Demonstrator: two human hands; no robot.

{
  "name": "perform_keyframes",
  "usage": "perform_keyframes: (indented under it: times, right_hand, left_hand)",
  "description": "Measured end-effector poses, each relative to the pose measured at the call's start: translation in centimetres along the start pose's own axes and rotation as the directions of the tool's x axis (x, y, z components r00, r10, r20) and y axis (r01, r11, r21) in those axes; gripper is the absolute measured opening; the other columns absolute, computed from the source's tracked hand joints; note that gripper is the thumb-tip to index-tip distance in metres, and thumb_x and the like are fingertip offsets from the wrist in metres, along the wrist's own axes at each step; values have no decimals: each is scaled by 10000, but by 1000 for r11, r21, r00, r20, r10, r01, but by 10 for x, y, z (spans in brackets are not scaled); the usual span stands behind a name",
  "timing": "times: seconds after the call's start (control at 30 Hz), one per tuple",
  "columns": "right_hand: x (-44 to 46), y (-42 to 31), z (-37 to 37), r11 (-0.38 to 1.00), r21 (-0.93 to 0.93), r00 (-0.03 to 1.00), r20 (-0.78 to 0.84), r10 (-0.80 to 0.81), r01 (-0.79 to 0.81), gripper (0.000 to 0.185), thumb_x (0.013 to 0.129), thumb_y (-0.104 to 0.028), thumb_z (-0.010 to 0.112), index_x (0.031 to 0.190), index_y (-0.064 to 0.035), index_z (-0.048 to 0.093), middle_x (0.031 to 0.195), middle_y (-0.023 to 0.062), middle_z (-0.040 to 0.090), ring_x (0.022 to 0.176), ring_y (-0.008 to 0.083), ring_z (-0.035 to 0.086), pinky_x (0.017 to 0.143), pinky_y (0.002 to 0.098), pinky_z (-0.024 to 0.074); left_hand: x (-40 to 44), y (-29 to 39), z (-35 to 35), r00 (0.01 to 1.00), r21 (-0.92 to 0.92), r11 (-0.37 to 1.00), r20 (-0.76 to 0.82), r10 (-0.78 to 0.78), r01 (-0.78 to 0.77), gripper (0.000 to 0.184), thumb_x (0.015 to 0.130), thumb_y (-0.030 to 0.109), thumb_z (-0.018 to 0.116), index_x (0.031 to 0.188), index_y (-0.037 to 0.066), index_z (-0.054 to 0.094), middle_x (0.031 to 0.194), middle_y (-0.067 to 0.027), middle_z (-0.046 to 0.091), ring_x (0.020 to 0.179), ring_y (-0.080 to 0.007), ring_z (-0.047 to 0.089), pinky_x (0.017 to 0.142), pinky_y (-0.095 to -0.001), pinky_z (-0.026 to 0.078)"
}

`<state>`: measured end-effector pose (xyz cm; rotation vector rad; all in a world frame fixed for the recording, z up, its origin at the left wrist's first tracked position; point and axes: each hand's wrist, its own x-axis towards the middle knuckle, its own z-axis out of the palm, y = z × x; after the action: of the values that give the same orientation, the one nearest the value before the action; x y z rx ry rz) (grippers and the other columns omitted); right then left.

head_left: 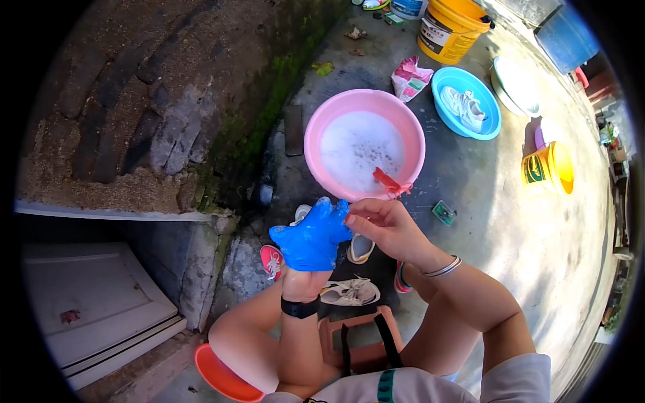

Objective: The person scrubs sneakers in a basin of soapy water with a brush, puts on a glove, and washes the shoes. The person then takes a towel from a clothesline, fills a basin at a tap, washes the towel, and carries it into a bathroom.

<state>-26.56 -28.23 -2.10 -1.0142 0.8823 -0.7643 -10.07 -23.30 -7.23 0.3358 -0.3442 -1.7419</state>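
Note:
My left hand point(310, 238) is held up in front of the pink basin, wearing a blue rubber glove point(306, 248) with wet, foamy patches. Its fingers are apart and it grips nothing. At the glove's fingertips, my bare right hand point(379, 225) pinches the blue material between thumb and fingers. Just beyond, the pink basin point(314, 164) holds white, sudsy water. A red strip of material point(390, 183) hangs over its near rim. Below my hands lie a white lace-up shoe point(353, 292) and another pale shoe point(361, 248), partly covered by the right hand.
A blue basin point(492, 124) with white sneakers point(465, 109) stands right of the pink one. Around it are a pink packet point(410, 79), yellow buckets point(453, 33) and a green soap-like packet point(443, 213). A stone wall point(148, 101) borders the left; an orange basin point(225, 376) sits beside my leg.

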Motion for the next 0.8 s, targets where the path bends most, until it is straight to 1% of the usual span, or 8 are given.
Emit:
perform_keyframes:
  times: [0.17,0.27,0.3,0.37,0.43,0.5,0.6,0.8]
  right_hand:
    - [2,1,1,995,-103,1000,-18,0,-2,209,892,-138,533,1009,34,552,873,37,583,778,66,535,684,224,460]
    - [0,5,7,985,-158,980,-172,-100,73,200,859,-135,571,997,8,541,882,63,543,782,123,534,706,263,456]
    - [-4,3,9,899,-386,957,-112,-267,206,216,829,-129,596,992,0,538,890,77,530,798,157,529,720,280,453]
    - [-12,-6,15,531,-732,845,115,-522,427,264,768,-116,646,983,-17,531,907,105,503,831,227,518,748,316,449]
    - [-15,5,27,426,-731,799,268,-539,533,338,702,-112,680,990,-19,531,939,127,495,864,283,496,769,346,442]
    - [-18,7,34,344,-752,773,330,-541,562,404,643,-114,705,995,-16,532,963,130,494,900,311,481,789,370,438]
    - [-20,7,38,478,-753,849,199,-490,452,407,638,-119,704,994,-14,537,965,134,497,917,311,481,803,368,435]
    - [-9,12,32,393,-710,793,399,-461,585,314,656,-68,679,929,-15,532,904,125,500,843,310,485,766,366,412]
  left_hand:
    - [-2,-4,15,995,-53,995,-63,76,-80,494,915,352,417,1285,27,372,1276,-147,449,1157,-286,436,1005,-428,323]
    - [4,-6,15,989,-34,990,-64,134,-137,492,913,344,426,1291,35,363,1279,-140,446,1158,-280,437,1000,-419,332]
    - [6,-7,9,986,-46,989,-98,135,-140,487,913,341,428,1290,41,366,1276,-136,449,1154,-276,441,997,-417,337]
    - [6,-6,7,975,-14,993,-193,111,-116,423,918,309,432,1248,46,406,1236,-113,480,1110,-250,472,964,-388,369]
    - [3,-8,11,946,64,997,-316,66,-49,316,930,249,435,1167,46,481,1163,-73,535,1032,-207,526,905,-337,422]
    - [0,-11,11,953,129,986,-272,136,-104,264,929,216,444,1132,54,496,1121,-61,552,990,-191,542,864,-328,447]
    - [-1,-12,10,939,194,974,-299,170,-114,224,926,194,456,1102,66,510,1097,-63,561,979,-183,546,853,-329,455]
    - [3,-12,19,907,277,956,-372,195,-93,320,928,242,444,1145,13,499,1128,-92,554,1007,-193,545,885,-324,448]
